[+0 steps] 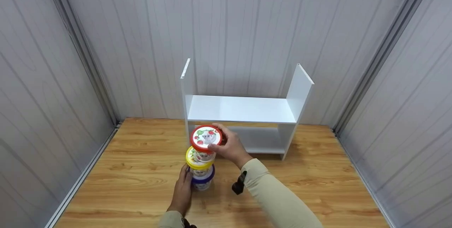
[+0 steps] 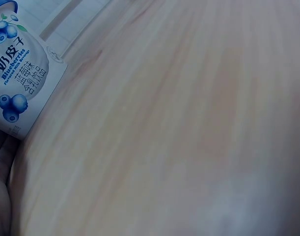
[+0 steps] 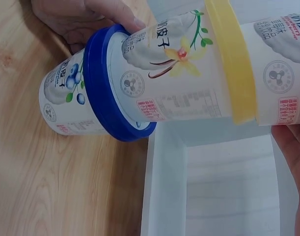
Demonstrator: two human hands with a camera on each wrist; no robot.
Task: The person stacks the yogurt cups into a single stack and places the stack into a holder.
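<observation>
Three lidded paper cups stand in a stack on the wooden table, seen whole in the head view. On top is the red-lidded strawberry cup (image 1: 206,139), which my right hand (image 1: 231,146) grips with the thumb at the lid's near edge. Under it sits the yellow-lidded cup (image 3: 181,69) with a vanilla flower print. At the bottom, the blue-lidded blueberry cup (image 3: 71,98) rests on the table. My left hand (image 1: 182,189) lies along the stack's left side, one digit reaching to the joint between the lower two cups in the right wrist view.
Just behind the stack stands a white two-tier shelf (image 1: 242,109) with upright side panels. The wooden table (image 1: 141,171) spreads to both sides. Pale panelled walls (image 1: 247,26) enclose the back and sides.
</observation>
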